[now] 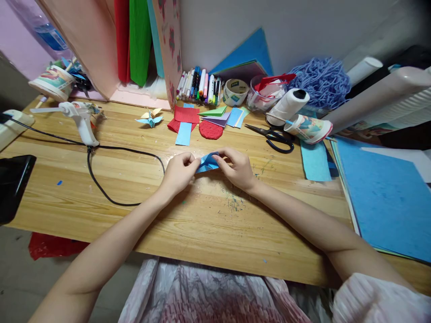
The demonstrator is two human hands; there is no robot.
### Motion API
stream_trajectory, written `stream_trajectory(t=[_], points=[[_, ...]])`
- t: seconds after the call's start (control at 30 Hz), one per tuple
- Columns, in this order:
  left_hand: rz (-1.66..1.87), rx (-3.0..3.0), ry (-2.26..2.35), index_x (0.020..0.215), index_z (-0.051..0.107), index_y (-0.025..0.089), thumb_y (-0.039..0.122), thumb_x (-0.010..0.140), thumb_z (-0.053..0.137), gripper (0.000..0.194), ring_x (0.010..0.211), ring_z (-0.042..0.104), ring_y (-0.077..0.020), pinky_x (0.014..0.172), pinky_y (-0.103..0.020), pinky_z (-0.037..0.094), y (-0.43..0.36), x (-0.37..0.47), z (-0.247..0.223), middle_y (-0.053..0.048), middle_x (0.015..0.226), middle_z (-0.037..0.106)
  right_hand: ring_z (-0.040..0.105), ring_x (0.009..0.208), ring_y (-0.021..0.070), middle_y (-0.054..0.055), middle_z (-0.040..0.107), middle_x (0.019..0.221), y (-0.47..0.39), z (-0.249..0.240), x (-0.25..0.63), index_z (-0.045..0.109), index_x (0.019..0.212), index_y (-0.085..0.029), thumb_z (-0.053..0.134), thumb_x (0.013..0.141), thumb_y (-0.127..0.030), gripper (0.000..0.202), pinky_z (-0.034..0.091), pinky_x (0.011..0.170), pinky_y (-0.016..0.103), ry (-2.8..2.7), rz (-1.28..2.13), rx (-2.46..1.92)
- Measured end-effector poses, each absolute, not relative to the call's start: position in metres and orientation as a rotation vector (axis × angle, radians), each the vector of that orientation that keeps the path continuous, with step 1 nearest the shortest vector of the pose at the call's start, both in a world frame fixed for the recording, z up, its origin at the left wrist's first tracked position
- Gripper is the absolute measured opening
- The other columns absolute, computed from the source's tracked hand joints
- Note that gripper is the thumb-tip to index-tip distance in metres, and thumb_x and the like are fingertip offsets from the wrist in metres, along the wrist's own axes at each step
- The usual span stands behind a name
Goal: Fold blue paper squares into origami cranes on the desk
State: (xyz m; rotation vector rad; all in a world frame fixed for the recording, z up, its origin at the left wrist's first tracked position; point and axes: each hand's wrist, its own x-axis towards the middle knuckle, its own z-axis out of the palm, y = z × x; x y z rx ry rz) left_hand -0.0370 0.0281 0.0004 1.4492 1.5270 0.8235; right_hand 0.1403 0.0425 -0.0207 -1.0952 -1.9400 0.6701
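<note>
A small piece of folded blue paper is held between my two hands over the middle of the wooden table. My left hand pinches its left end between thumb and fingers. On the other end, my right hand grips with the thumb in front and the fingers curled behind. Creases and a raised flap show in the paper. Just beyond my hands lie a red round piece, a light blue strip and red paper.
A white glue gun stands at left, its black cable looping toward my left hand. Black scissors lie beyond my right hand. Markers, a tape roll and blue yarn line the back. Blue sheets cover the right side.
</note>
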Motion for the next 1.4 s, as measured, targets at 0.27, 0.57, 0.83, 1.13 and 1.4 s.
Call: stream_trajectory(t=[0.27, 0.57, 0.83, 1.13, 1.4], points=[[0.853, 1.473, 1.341, 0.076, 0.067, 0.017, 0.048, 0.077, 0.058, 0.032, 0.069, 0.063, -0.0166, 0.062, -0.025, 0.046, 0.033, -0.049, 0.012, -0.003, 0.072, 0.067, 0.058, 0.062, 0.0115, 0.002, 0.064, 0.077, 0.051, -0.022, 0.143, 0.064, 0.078, -0.017, 0.058, 0.081, -0.034, 0.018, 0.047, 0.055, 0.024, -1.743, 1.027, -1.077], [0.605, 1.318, 1.022, 0.068, 0.062, 0.016, 0.051, 0.079, 0.055, 0.037, 0.045, 0.037, -0.0085, 0.043, -0.021, 0.026, 0.030, -0.043, 0.008, 0.003, 0.050, 0.042, 0.058, 0.066, 0.0116, 0.002, 0.064, 0.072, 0.047, -0.020, 0.138, 0.066, 0.073, -0.017, 0.063, 0.078, -0.027, 0.012, 0.046, 0.061, 0.024, -1.742, 1.048, -0.969], [0.558, 1.450, 1.017, 0.058, 0.049, 0.014, 0.048, 0.081, 0.052, 0.041, 0.049, 0.028, -0.0063, 0.047, -0.021, 0.022, 0.032, -0.045, 0.009, 0.004, 0.054, 0.034, 0.056, 0.061, 0.0101, 0.001, 0.065, 0.067, 0.042, -0.019, 0.134, 0.069, 0.070, -0.016, 0.064, 0.078, -0.022, 0.011, 0.043, 0.055, 0.022, -1.683, 0.997, -0.993], [0.633, 1.466, 1.090, 0.065, 0.065, 0.013, 0.044, 0.077, 0.056, 0.034, 0.053, 0.038, -0.0081, 0.052, -0.020, 0.030, 0.029, -0.038, 0.007, 0.003, 0.053, 0.048, 0.059, 0.060, 0.0104, 0.002, 0.069, 0.069, 0.042, -0.020, 0.134, 0.075, 0.078, -0.021, 0.061, 0.080, -0.021, 0.014, 0.044, 0.054, 0.022, -1.694, 0.952, -0.957], [0.676, 1.492, 1.143, 0.074, 0.073, 0.012, 0.041, 0.076, 0.058, 0.032, 0.051, 0.039, -0.0077, 0.051, -0.020, 0.030, 0.027, -0.036, 0.004, 0.004, 0.053, 0.052, 0.060, 0.061, 0.0106, 0.002, 0.069, 0.070, 0.040, -0.022, 0.132, 0.074, 0.079, -0.020, 0.061, 0.081, -0.022, 0.013, 0.045, 0.055, 0.022, -1.699, 0.947, -0.964]])
